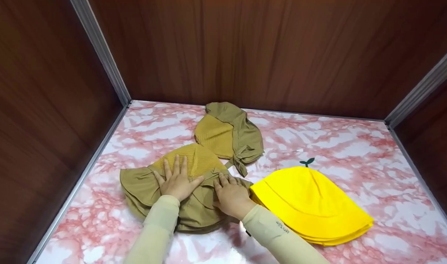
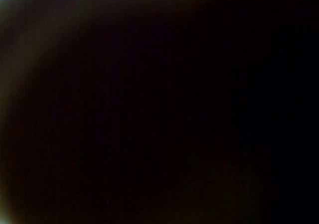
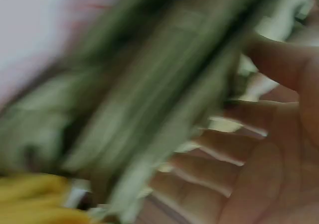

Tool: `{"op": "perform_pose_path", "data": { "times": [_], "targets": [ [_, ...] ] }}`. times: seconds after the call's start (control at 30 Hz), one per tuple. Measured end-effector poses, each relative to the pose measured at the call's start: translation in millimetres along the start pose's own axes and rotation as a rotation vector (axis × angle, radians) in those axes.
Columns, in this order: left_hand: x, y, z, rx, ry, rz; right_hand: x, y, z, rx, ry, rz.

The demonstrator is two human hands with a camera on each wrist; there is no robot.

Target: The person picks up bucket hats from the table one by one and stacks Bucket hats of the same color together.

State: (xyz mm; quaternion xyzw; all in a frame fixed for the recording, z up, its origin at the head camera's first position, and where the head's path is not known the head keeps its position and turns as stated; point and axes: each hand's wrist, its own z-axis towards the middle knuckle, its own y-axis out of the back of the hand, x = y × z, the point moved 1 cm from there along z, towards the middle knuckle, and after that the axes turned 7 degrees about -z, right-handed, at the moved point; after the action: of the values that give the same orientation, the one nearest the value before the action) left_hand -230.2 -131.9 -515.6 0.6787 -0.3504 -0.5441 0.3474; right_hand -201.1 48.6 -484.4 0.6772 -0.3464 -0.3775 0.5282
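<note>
A sun hat with a mustard textured crown (image 1: 196,157) and an olive brim lies folded flat in the head view. My left hand (image 1: 177,183) rests on it with fingers spread, covering part of the crown and brim. Against the brim's right side, my right hand (image 1: 232,196) touches the olive cloth. The right wrist view shows that hand's fingers (image 3: 204,189) extended and slightly apart along the blurred olive folds (image 3: 144,109). Just right of this hand lies a bright yellow bucket hat (image 1: 311,201) topped by a green sprout. The left wrist view is almost wholly dark.
Behind the first hat, a second olive and mustard hat (image 1: 216,135) with a tied strap lies close to the back wall (image 1: 245,55). Brown panels with metal edging (image 1: 106,55) enclose the pink marbled tabletop (image 1: 355,143) at the left, back and right.
</note>
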Motion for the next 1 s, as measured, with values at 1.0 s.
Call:
{"op": "perform_pose_path", "data": {
  "times": [1.0],
  "targets": [
    [1.5,-1.2,-0.2,-0.025,0.007,0.023,-136.6,-24.6,67.0,0.065,-0.860,2.282]
  ]
}}
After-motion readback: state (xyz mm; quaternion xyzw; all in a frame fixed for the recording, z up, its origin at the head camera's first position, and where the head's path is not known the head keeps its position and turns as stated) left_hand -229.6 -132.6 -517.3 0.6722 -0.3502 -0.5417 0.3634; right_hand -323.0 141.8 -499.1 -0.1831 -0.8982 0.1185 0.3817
